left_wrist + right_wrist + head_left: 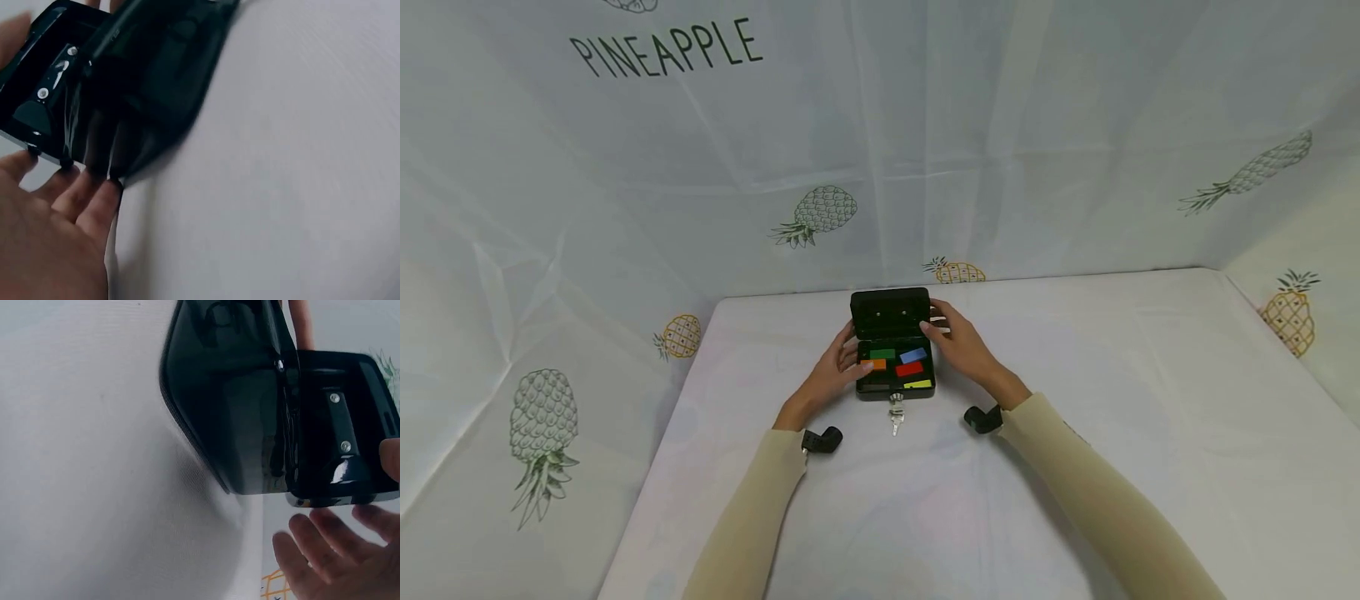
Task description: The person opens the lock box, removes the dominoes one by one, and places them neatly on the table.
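A black cash box [895, 393] stands on the table with its lid [890, 313] raised. Inside lie an orange block [878, 364], a green block [882, 353], a blue block [913, 356], a red block [909, 368] and a yellow block [917, 384]. At the front lock hangs a bunch of keys [896, 414]. My left hand [831, 372] holds the box's left side, fingers along the outer wall, thumb over the rim beside the orange block. My right hand [962, 342] holds the lid's right edge, thumb in front, fingers around the outside.
White cloth covers the table [1075, 375]. Behind it hangs a white curtain [1037, 167] printed with pineapples. Black wrist cameras [824, 440] sit on both forearms, in front of the box.
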Available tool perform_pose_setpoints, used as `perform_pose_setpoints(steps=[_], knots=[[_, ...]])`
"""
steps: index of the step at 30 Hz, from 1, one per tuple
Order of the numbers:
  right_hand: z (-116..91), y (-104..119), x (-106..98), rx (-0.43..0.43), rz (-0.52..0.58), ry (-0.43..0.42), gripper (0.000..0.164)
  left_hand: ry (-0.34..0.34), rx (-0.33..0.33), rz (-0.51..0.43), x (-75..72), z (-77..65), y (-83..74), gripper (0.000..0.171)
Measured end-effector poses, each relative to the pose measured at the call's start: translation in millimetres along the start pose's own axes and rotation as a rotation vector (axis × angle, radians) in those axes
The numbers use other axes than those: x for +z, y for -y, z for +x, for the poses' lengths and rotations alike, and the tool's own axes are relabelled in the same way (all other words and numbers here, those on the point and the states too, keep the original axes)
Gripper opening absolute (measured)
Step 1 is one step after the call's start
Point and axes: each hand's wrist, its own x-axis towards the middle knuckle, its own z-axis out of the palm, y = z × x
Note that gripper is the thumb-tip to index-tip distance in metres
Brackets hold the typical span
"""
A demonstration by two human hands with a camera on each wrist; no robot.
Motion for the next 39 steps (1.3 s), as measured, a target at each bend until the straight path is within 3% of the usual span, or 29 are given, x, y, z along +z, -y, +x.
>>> perform_pose_setpoints(steps=[7, 12, 16, 25, 39], knots=[[-13.7, 9.5, 1.8, -0.034, -0.148, -0.097, 0.062, 0.089, 0.027, 0.071, -1.9, -5.3, 9.8, 0.129], [-24.8, 19.4, 5.7, -0.087, -0.255, -0.194, 0.054, 0.106, 0.041, 0.155, -0.9, -7.6, 6.8, 0.138], [-31.7, 25.9, 7.8, -0.183, -0.292, -0.222, 0.045, 0.116, 0.05, 0.188, -0.8, -7.3, 7.3, 0.139], [-32.0, 30.5, 18.1, -0.411, -0.451, -0.035, 0.03, 0.126, 0.051, 0.199, -0.7, -6.3, 8.1, 0.138], [-16.7, 33.7, 30.2, -0.557, -0.595, 0.118, 0.025, 0.151, 0.082, 0.182, -2.5, -6.7, 10.5, 0.134]])
